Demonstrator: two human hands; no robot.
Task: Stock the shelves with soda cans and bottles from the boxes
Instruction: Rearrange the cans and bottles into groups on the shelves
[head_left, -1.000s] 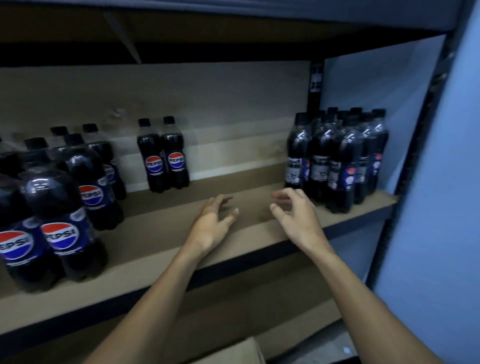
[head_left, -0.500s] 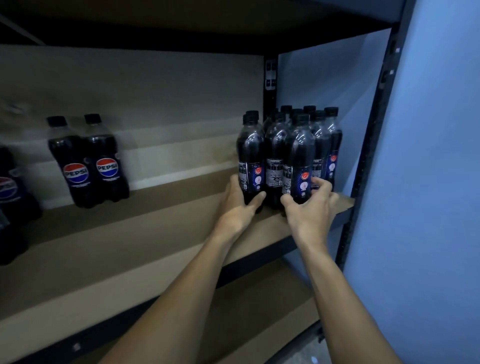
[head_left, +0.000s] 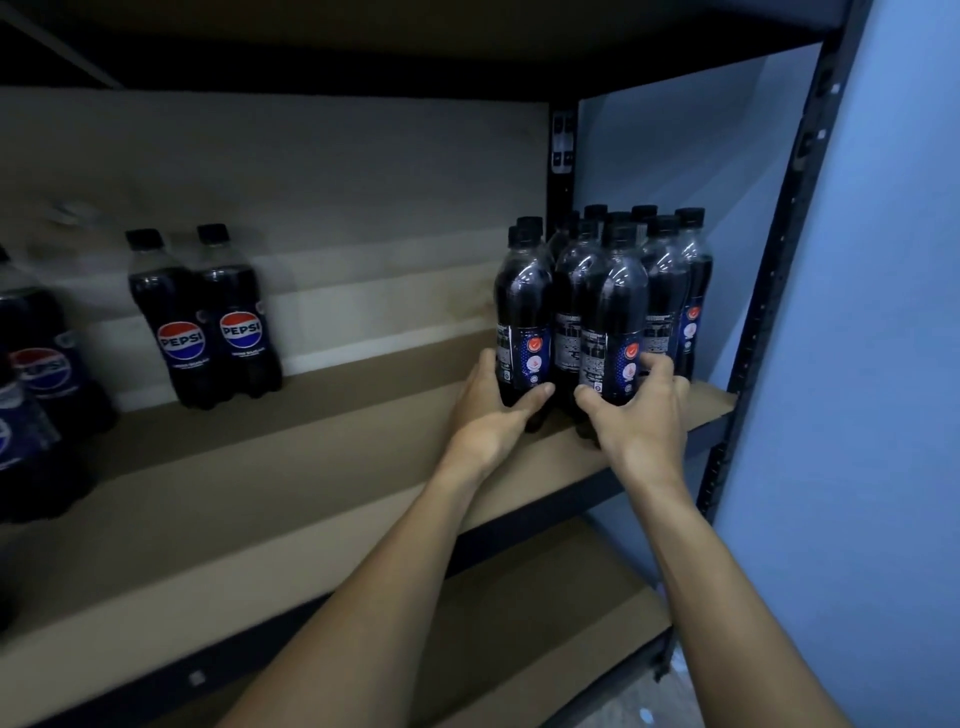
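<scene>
A cluster of several dark Pepsi bottles (head_left: 665, 291) with black caps stands at the right end of the brown shelf (head_left: 322, 467). My left hand (head_left: 493, 410) grips the base of the front-left bottle (head_left: 522, 306), thumb across its front. My right hand (head_left: 636, 410) grips the base of the front-right bottle (head_left: 621, 312), fingers curled round its right side. Both bottles stand upright on the shelf, labels turned sideways.
Two Pepsi bottles (head_left: 208, 322) stand at the back of the shelf, left of centre. More bottles (head_left: 36, 384) crowd the far left edge. A black upright post (head_left: 769, 291) and a blue wall (head_left: 872, 364) bound the right side. A lower shelf (head_left: 545, 608) lies beneath.
Both hands reached right from the open shelf middle to the bottle cluster and took hold of the two front bottles. The view swung to the right.
</scene>
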